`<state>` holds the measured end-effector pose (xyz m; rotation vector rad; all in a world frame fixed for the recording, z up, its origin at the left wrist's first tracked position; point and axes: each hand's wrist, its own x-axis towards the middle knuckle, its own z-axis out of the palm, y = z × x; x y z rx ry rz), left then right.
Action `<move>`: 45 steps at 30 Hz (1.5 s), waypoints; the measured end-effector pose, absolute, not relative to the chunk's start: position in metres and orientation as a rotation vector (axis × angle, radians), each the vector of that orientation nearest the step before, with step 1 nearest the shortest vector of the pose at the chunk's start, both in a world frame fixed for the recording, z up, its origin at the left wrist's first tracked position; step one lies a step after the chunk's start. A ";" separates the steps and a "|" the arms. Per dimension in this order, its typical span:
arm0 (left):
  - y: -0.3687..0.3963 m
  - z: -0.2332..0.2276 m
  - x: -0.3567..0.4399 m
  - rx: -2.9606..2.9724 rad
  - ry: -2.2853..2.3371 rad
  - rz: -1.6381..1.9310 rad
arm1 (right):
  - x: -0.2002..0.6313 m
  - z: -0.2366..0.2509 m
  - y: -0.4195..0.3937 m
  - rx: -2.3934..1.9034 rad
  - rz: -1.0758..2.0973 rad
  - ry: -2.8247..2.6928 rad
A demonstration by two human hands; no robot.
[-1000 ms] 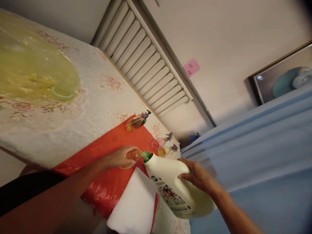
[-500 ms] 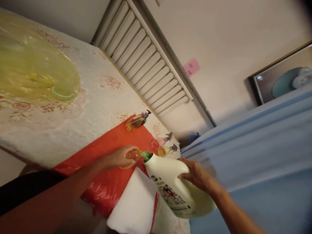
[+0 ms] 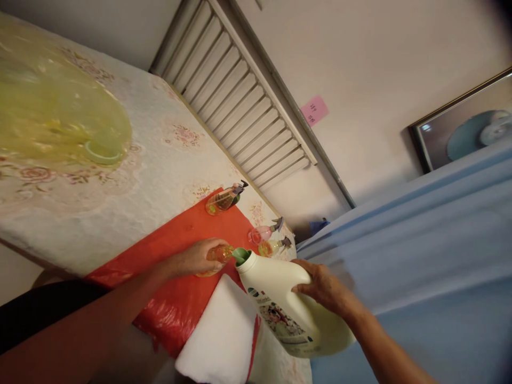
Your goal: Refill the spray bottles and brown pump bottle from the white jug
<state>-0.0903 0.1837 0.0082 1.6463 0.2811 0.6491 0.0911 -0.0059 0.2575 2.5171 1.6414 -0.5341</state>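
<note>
My left hand [image 3: 199,258] is wrapped round a clear bottle [image 3: 220,254] with an orange tint, held over a red plastic sheet [image 3: 176,234]. A large cream detergent jug [image 3: 280,288] is tilted, its green spout [image 3: 240,256] right at the bottle's mouth. The fingers of my right hand [image 3: 322,285] are closed on the jug's handle. Whether liquid is flowing I cannot tell. Below the bottle lies a folded white towel [image 3: 222,333]. Just beyond the spout stand a pink spray bottle [image 3: 260,234] and a yellowish spray bottle [image 3: 270,248].
Another spray bottle [image 3: 222,201] stands at the sheet's far edge. A yellow translucent plastic bag [image 3: 60,106] lies on the flowered tablecloth [image 3: 152,138]. Behind are a white radiator [image 3: 244,96], a pink note [image 3: 314,110] and a framed picture [image 3: 418,144]. Blue fabric [image 3: 420,229] is at the right.
</note>
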 end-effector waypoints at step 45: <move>0.177 0.000 -0.096 1.787 0.418 0.611 | 0.104 0.228 -0.027 2.832 -0.740 1.597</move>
